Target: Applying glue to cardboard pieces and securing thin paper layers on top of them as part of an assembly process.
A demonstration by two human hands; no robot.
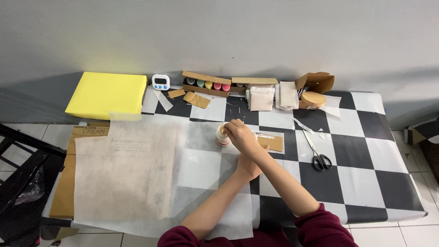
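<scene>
My right hand (238,132) reaches across the checkered table (366,151) and closes its fingers on the top of a small white jar with a red band (222,136). The jar stands upright at the edge of a large sheet of thin white paper (132,174). My left hand (249,168) lies lower on the table, partly under my right forearm, so its fingers are hidden. A brown card piece (274,143) lies just right of my right hand.
Black scissors (320,158) lie to the right. Along the back stand a yellow box (107,93), a small timer (160,82), a cardboard tray of paint bottles (206,84), folded white cloths (261,98) and a round cardboard lid (313,98). A black chair (23,174) stands left.
</scene>
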